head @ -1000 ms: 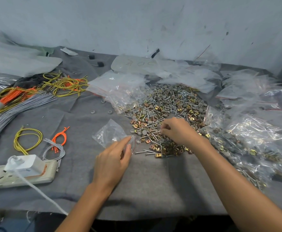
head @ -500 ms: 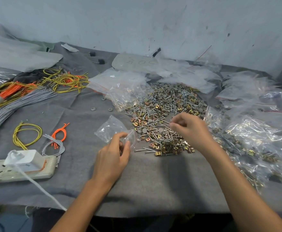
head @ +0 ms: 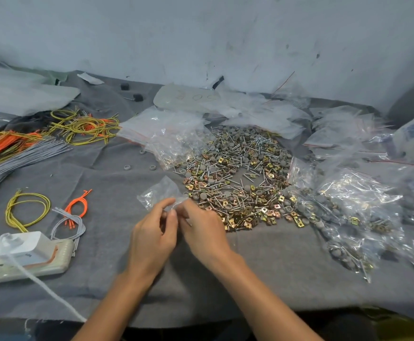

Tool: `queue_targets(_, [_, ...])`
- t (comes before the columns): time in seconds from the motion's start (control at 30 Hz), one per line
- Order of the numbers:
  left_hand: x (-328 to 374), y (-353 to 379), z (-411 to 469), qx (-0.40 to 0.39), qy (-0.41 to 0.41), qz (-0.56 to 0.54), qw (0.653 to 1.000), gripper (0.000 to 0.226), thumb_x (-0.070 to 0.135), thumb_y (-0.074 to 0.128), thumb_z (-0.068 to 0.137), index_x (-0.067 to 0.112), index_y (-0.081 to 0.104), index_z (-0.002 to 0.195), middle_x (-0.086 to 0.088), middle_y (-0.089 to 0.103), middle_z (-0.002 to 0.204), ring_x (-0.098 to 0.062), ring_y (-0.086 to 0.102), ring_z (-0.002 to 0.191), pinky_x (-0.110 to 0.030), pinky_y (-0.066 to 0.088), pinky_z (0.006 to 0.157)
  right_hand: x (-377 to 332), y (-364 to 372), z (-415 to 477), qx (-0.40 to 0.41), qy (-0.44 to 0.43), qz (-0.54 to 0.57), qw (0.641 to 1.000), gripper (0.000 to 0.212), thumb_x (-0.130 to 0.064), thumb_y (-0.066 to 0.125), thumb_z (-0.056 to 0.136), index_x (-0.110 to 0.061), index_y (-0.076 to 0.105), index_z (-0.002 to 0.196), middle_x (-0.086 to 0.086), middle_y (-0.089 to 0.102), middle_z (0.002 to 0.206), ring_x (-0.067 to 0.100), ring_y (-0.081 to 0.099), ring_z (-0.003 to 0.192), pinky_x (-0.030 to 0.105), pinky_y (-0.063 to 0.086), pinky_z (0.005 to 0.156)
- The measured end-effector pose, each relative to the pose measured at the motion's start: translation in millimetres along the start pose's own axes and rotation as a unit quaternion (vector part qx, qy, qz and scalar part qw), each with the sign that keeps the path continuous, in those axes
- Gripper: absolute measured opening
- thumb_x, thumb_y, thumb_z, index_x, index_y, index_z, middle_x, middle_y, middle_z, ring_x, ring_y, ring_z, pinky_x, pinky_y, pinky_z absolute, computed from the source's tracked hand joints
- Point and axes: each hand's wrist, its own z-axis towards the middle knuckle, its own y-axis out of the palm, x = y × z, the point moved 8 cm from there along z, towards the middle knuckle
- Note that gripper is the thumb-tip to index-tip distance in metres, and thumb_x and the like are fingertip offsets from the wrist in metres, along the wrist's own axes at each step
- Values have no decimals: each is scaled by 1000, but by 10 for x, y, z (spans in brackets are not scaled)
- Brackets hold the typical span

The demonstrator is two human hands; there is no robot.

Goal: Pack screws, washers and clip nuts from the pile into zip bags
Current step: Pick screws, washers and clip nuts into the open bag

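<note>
zip bag (head: 160, 190), just left of the pile (head: 238, 178): left hand (head: 152, 239) pinched its mouth; right hand (head: 204, 232) curled at the same mouth, its hold not discernible. the film looked light, limp and slippery, best taken at the stiffer zip edge.

Near edge: we find open grey cloth (head: 262, 267) in front of the pile (head: 238, 188).
Left: power strip (head: 24, 264) and wire loops (head: 26, 210) obstruct us.
Right: filled bags (head: 348, 217) crowd our path.
</note>
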Motion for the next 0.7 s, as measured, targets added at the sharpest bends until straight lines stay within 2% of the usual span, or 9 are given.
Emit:
queue_targets(0.07, [37,0,2,-1,10,4,1000,33,43,49,94,34,60,125,14,68,84,-5,60,71,-28,48,68,2,-18,-7,-22,-13,-11,1000,16,-26,51,102,-30,58,116,6,74,99,35,67,93,45,52,77])
queue_targets(0.13, [73,3,6,-3,18,14,1000,34,39,53,94,30,63,124,13,64,79,-8,57,66,-29,49,67,17,-128,-1,-28,-22,-5,999,16,-25,54,100,-32,60,114,2,75,101,31,68,94,44,54,79])
queue_targets(0.23, [91,19,13,-9,22,21,999,34,36,56,94,26,65,125,20,54,69,-4,49,60,-29,47,64,187,-462,77,14,-16,-3,1000,10,-25,61,97,-29,67,105,-8,74,102,17,68,92,39,54,84])
queue_targets(0.3, [95,38,10,-19,32,21,999,31,31,60,96,26,64,126,25,52,69,1,51,61,-27,45,63,447,-729,175,29,19,-57,998,9,-25,62,97,-27,69,101,-12,72,101,11,66,90,36,54,82])
queue_targets(0.43, [129,47,17,-17,50,20,998,29,25,63,97,26,63,126,29,49,69,9,52,66,-24,42,62,1005,-1068,298,-50,112,-200,972,7,-32,60,98,-31,63,92,-13,69,93,1,60,76,27,51,63])
queue_targets(0.6, [122,38,3,-14,52,15,998,31,32,55,97,25,63,126,29,47,68,9,49,63,-30,48,61,1147,-1024,325,-144,121,-215,958,6,-38,66,94,-32,66,96,-11,70,94,9,65,81,39,59,77])
queue_targets(0.7, [117,28,-7,-8,52,12,999,31,32,54,97,25,64,126,17,55,70,10,51,64,-27,47,62,1125,-997,374,-164,121,-200,958,11,-31,68,92,-31,67,103,-10,70,97,11,66,86,41,59,81])
